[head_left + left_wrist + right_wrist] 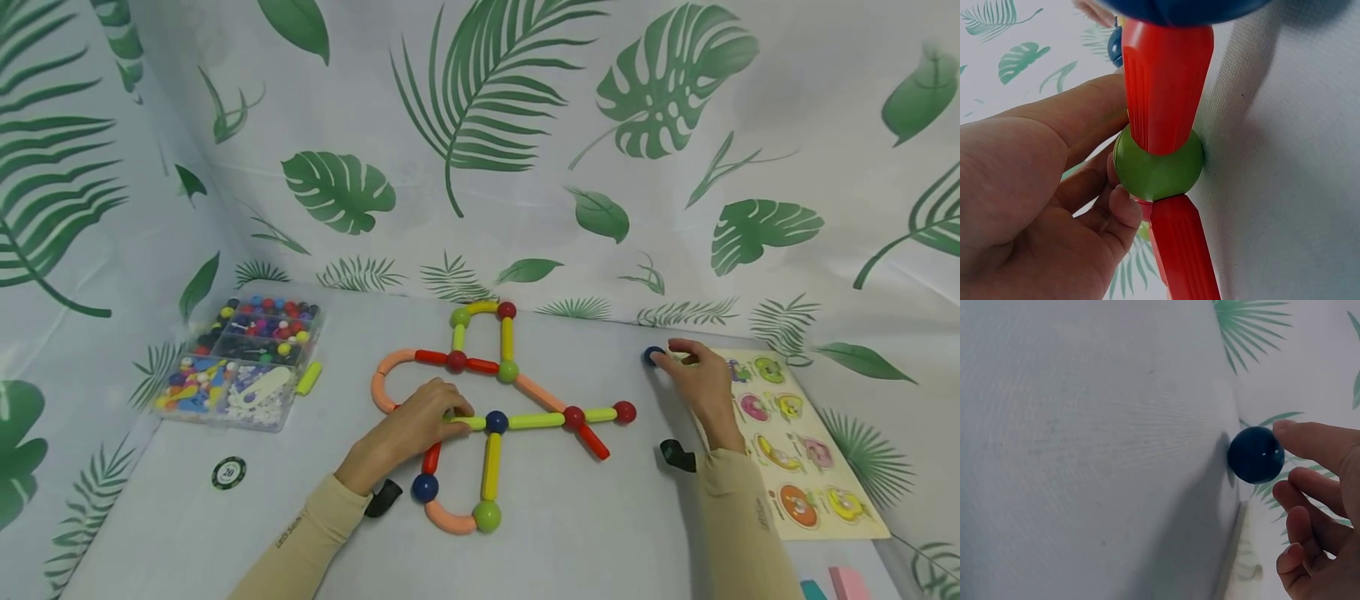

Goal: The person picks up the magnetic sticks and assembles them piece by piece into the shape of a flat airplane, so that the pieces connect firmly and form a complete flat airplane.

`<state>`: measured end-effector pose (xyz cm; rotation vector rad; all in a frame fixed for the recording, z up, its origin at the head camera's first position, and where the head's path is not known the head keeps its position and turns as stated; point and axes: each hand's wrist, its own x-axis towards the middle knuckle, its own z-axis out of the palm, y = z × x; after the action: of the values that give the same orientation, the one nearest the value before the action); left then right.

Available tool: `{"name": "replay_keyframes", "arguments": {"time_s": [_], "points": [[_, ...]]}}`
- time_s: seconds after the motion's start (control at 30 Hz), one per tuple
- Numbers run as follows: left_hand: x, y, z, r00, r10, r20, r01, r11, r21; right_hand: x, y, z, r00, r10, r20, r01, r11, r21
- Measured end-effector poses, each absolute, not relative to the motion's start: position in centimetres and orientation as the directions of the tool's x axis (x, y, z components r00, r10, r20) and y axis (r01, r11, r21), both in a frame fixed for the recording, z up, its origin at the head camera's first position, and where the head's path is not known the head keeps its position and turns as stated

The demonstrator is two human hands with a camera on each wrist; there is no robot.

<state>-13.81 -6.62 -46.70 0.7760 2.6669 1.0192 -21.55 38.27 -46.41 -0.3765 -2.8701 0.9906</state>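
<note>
A flat figure of coloured rods and balls lies on the table. My left hand [423, 421] pinches a yellow-green rod [477, 423] beside a dark blue ball [497, 422]. A green ball [1159, 165] sits by its fingers, with a red rod [1169, 87] and another red rod [1186, 250] meeting it. At the right, my right hand [701, 383] touches a loose dark blue ball [1256, 455] with its thumb. The other fingers stay apart from that ball, which appears to rest on the table. A short red rod [595, 442] slants from the figure's right side.
A divided clear box [281, 421] of beads stands at the left, with a yellow-green piece [308, 378] beside it. A round chip [228, 472] lies nearer. On the right are a fruit picture board [825, 525] and a pink block [849, 583]. Patterned cloth hangs behind.
</note>
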Motion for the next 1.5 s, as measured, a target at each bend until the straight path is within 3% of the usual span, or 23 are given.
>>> {"name": "replay_keyframes", "arguments": {"time_s": [0.23, 0.5, 0.9, 1.5], "points": [[-13.8, -6.5, -46.7, -0.845, 0.535, 0.011, 0.409, 0.632, 0.659, -22.1, 38.7, -47.6, -0.967, 0.236, -0.098, 0.245, 0.746, -0.619], [-13.8, -6.6, -46.8, -0.848, 0.53, 0.011, 0.404, 0.633, 0.66, -21.4, 38.4, -47.8, -0.971, 0.226, -0.078, 0.228, 0.773, -0.592], [-13.9, -6.6, -46.9, -0.846, 0.532, 0.018, 0.411, 0.631, 0.658, -15.6, 37.8, -47.8, -0.989, 0.124, 0.078, 0.062, 0.835, -0.546], [-13.9, -6.6, -47.0, -0.844, 0.536, 0.031, 0.419, 0.621, 0.663, -7.9, 33.7, -47.6, -0.997, -0.002, 0.076, -0.042, 0.849, -0.526]]}}
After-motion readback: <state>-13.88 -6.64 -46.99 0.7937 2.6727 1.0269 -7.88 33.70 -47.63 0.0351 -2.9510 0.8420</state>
